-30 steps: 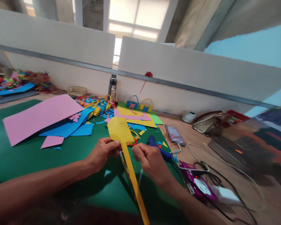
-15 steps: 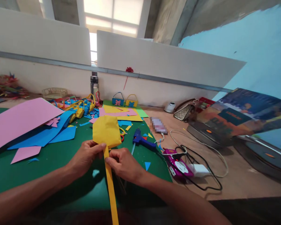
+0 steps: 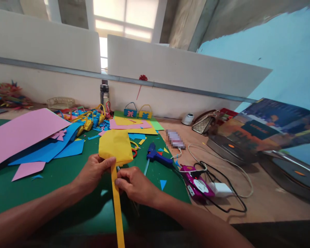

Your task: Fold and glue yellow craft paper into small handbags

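At far left, a pink sheet (image 3: 28, 134) overlaps blue sheets (image 3: 49, 150) on the green mat (image 3: 59, 174). The left hand (image 3: 93, 175) is clamped, thumb uppermost, on the lower edge of a yellow piece (image 3: 115, 146), held above the mat. From that edge a yellow strip (image 3: 118, 210) runs down to the near border. The right hand (image 3: 134, 182), fingers curled, pinches the strip at its right side below the piece; a small metallic tip (image 3: 118, 168) shows just above, the rest hidden. Scissors (image 3: 135, 148) lie partly behind the piece. Farther right: a blue glue gun (image 3: 158, 157) on the mat, then a phone (image 3: 175, 138) and a purple power block (image 3: 196, 184) on the brown tabletop (image 3: 274, 203).
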Demonstrator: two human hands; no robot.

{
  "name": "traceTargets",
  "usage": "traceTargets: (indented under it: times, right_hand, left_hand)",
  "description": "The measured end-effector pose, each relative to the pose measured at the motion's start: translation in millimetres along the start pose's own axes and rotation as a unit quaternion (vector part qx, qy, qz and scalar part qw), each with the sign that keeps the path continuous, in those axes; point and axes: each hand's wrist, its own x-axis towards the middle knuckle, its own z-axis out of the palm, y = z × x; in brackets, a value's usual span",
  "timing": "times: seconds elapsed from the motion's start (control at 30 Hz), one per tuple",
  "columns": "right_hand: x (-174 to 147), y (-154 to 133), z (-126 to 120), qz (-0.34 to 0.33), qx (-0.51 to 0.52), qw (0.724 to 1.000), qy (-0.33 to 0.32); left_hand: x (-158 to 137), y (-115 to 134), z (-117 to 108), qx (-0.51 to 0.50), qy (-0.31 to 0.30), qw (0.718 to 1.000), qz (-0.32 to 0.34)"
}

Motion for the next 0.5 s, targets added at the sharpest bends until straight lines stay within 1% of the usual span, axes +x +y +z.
traceTargets:
  times: [0.17,0.33,0.4,0.5]
  right_hand:
    - [-1.6,-1.4,2.8,0.022,0.064,0.997,-0.033]
    - [-0.9,0.2,3.5,0.029,0.067,0.996,-0.053]
    - [-0.5,0.7,3.4,0.033,0.072,0.996,-0.044]
    - [0.2,0.6,2.9,0.038,0.071,0.997,-0.013]
  left_hand:
    - [2.2,-0.9,-7.7,0.05,0.0,0.998,0.045]
    - [1.7,1.2,-7.3,0.062,0.005,0.997,0.055]
    - [2.2,0.7,-6.1,0.057,-0.001,0.997,0.051]
    - [4.8,-2.0,-4.9,0.035,-0.006,0.999,0.021]
